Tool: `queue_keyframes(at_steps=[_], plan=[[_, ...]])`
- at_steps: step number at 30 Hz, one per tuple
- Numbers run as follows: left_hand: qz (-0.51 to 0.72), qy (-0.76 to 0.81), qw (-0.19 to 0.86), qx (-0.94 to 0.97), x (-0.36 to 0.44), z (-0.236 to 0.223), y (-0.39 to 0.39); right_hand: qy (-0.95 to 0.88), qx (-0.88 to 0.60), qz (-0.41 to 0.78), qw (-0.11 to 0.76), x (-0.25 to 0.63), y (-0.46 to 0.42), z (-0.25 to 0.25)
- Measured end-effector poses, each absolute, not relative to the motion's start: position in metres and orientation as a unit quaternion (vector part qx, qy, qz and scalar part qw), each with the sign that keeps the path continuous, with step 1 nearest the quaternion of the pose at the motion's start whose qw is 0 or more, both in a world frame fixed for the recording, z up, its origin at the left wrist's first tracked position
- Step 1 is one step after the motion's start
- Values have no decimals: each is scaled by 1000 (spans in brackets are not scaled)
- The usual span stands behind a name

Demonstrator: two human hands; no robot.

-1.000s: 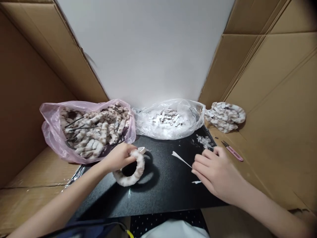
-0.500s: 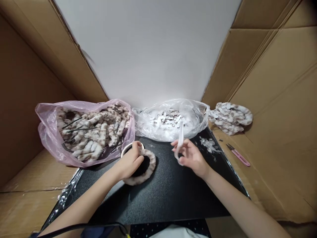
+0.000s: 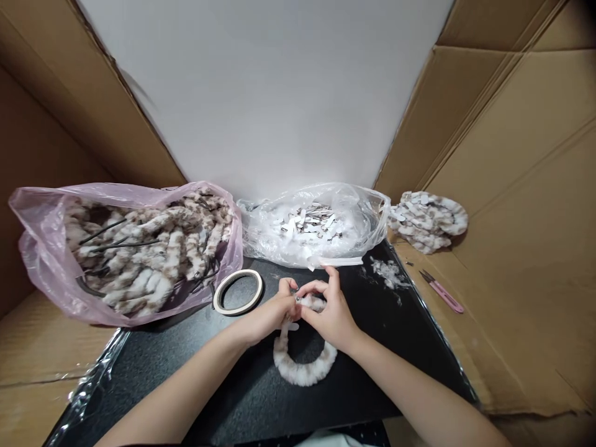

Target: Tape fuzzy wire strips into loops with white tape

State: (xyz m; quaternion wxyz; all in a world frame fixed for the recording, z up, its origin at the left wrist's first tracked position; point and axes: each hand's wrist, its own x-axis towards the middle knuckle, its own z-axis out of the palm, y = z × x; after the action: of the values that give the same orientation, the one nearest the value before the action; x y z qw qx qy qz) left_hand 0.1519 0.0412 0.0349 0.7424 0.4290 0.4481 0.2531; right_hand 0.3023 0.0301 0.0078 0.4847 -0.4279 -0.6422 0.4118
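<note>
A fluffy brown-and-white fur ring [image 3: 305,372] hangs in a loop between my hands, low over the black tabletop. My left hand [image 3: 279,307] is closed on its upper left part, and my right hand [image 3: 333,313] pinches its upper right part close by. A small white tab [image 3: 292,326] shows just under my left fingers. What lies between the fingertips is mostly hidden. To the left of my hands lies a roll of tape [image 3: 259,287]. A translucent white strip [image 3: 342,261] rests at the front edge of the clear plastic bag [image 3: 265,239].
At the left, a pink plastic bag [image 3: 40,242] holds many furry pieces with dark cords. White tabs [image 3: 314,220] fill the clear bag. Finished-looking fur rings [image 3: 428,217] are piled at the right, near pink thread snips [image 3: 447,297] and white fluff [image 3: 388,273]. Cardboard walls stand both sides.
My right hand has let go of the translucent strip and come left onto the fur ring. The ring has moved right, away from the tape roll, and both hands now hold it.
</note>
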Motion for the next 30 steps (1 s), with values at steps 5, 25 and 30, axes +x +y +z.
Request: queue_keyframes(at_steps=[5,25,30], plan=[[285,402,802,336,154,26,39,-618,-456,411,492,297,30,6],[245,283,848,374,145,13,44,-478,-412,521,575,312,36,15],[271,304,841,355,148,11,43,-487,-407,521,571,310,36,12]])
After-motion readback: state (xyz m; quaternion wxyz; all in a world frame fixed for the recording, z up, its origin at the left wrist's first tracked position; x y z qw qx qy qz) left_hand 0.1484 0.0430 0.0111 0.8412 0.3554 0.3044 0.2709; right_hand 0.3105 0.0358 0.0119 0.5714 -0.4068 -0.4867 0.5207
